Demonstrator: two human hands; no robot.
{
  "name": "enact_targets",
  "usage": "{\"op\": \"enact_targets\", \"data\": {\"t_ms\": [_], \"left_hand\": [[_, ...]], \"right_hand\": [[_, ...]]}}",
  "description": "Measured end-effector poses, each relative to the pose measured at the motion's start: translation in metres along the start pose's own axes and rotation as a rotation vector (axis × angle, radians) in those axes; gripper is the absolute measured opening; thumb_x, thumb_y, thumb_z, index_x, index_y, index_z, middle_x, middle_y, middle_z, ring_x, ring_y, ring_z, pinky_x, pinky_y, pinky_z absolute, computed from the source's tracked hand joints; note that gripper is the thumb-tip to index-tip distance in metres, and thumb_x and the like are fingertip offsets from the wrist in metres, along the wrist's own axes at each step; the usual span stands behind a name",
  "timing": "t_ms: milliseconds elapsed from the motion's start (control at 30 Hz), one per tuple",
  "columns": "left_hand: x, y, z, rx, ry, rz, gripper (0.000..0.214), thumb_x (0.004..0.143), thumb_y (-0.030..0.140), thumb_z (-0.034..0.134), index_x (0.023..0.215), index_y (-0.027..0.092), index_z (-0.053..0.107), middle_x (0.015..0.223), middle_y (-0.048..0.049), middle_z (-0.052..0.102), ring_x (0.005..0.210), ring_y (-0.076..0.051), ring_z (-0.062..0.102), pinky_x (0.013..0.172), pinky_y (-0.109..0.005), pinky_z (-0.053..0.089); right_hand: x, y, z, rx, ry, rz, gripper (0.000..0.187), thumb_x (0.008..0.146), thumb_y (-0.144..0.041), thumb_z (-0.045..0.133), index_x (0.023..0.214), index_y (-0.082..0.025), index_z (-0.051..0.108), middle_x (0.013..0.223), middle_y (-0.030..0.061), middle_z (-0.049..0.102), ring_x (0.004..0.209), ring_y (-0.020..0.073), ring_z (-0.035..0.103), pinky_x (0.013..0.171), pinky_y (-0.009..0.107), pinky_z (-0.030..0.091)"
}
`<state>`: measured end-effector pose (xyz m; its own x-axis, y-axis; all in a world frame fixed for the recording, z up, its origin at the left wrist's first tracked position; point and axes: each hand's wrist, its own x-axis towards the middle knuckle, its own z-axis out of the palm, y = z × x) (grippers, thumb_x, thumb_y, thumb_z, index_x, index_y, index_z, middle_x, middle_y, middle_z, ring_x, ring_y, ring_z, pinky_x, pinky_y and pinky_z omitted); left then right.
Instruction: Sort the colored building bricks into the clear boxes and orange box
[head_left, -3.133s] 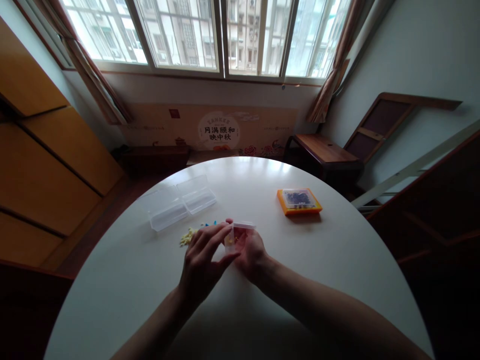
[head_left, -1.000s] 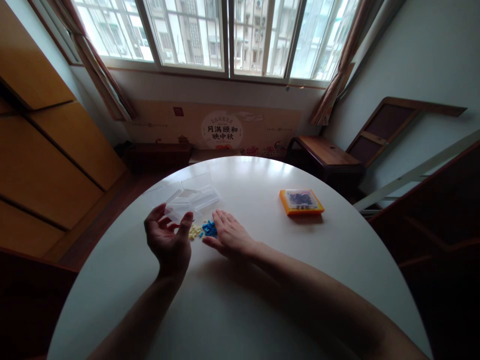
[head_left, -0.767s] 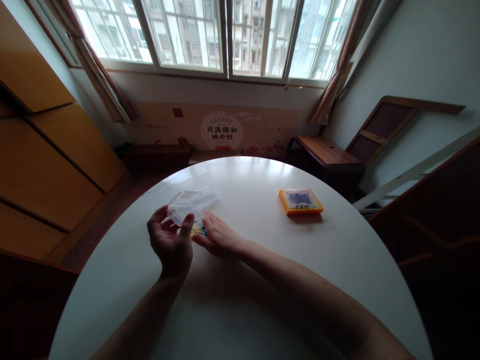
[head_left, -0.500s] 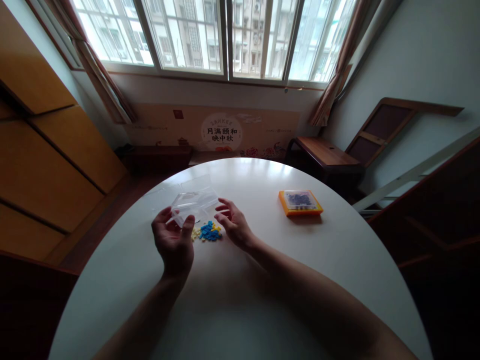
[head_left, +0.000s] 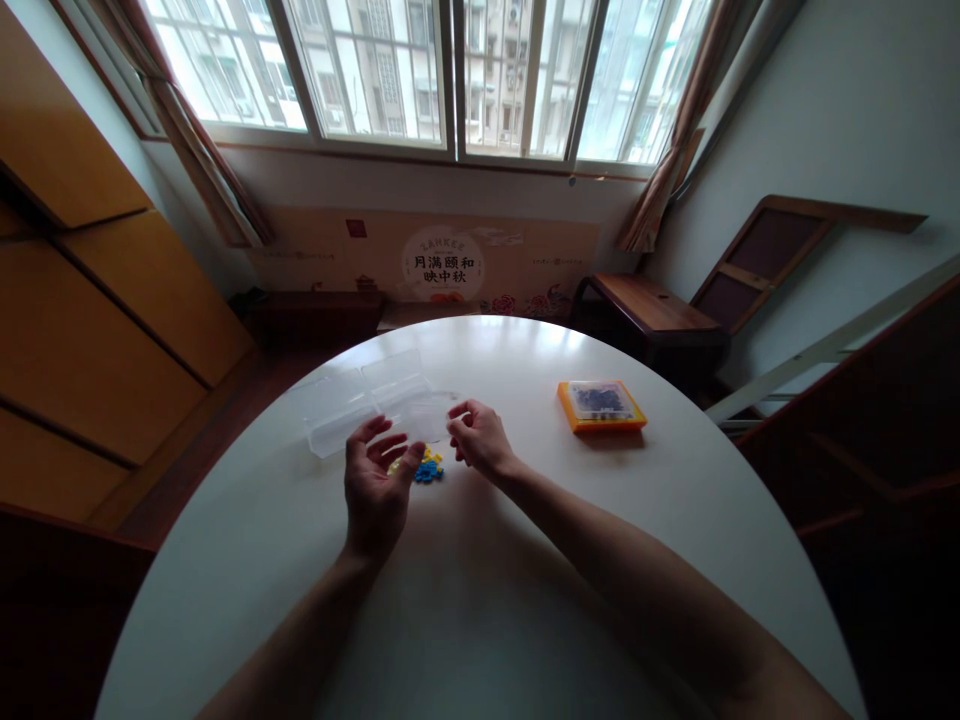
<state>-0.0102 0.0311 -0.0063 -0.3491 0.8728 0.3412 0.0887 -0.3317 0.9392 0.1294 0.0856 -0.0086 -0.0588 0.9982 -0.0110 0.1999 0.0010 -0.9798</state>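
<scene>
My left hand (head_left: 379, 490) is raised over the table with thumb and fingers apart, holding nothing that I can see. Beside it, my right hand (head_left: 480, 438) is closed in a pinch at the right edge of a clear plastic piece (head_left: 426, 415), whose exact shape is hard to make out. Under and between the hands lies a small pile of blue pieces (head_left: 429, 470) with yellow pieces (head_left: 433, 454) and pale ones, partly hidden by my left thumb. An open clear plastic box (head_left: 330, 432) rests on the table just beyond my left hand.
An orange case (head_left: 601, 408) with a clear top and dark contents sits right of my right hand. The round white table (head_left: 525, 610) has a curved far edge. Past it stand a wooden chair (head_left: 660, 305) and a window wall; orange cabinets (head_left: 112, 330) are at left.
My left hand has let go of the clear plastic box, which now sits on the table at left, and moved right. My right hand's fingers have closed on a clear plastic piece.
</scene>
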Motion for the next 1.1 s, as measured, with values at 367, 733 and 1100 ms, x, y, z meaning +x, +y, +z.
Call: {"op": "enact_targets", "data": {"t_ms": [367, 733, 1100], "left_hand": [[0.005, -0.005, -0.009, 0.104, 0.045, 0.043, 0.045, 0.073, 0.034, 0.07, 0.112, 0.02, 0.053, 0.111, -0.007, 0.059, 0.084, -0.016, 0.06, 0.07, -0.027, 0.05], [0.001, -0.002, -0.001, 0.099, 0.042, 0.068, 0.042, 0.073, 0.035, 0.069, 0.109, 0.02, 0.054, 0.109, -0.0067, 0.059, 0.083, -0.016, 0.06, 0.069, -0.028, 0.05], [-0.002, 0.0, 0.003, 0.13, 0.016, 0.097, 0.041, 0.074, 0.034, 0.069, 0.11, 0.019, 0.054, 0.111, -0.0071, 0.059, 0.084, -0.016, 0.06, 0.068, -0.028, 0.05]], "right_hand": [[0.047, 0.015, -0.029, -0.525, 0.301, 0.007, 0.023, 0.082, -0.023, 0.052, 0.101, -0.017, 0.063, 0.086, 0.0092, 0.07, 0.087, 0.0231, 0.064, 0.084, 0.036, 0.047], [0.047, 0.016, -0.033, -0.513, 0.163, -0.087, 0.027, 0.087, -0.029, 0.053, 0.105, -0.018, 0.071, 0.091, 0.0056, 0.074, 0.083, 0.0176, 0.067, 0.08, 0.027, 0.048], [-0.011, 0.008, -0.122, -0.684, 0.182, -0.551, 0.032, 0.084, -0.026, 0.062, 0.115, -0.02, 0.064, 0.108, 0.008, 0.066, 0.091, 0.0202, 0.06, 0.086, 0.035, 0.049]]}}
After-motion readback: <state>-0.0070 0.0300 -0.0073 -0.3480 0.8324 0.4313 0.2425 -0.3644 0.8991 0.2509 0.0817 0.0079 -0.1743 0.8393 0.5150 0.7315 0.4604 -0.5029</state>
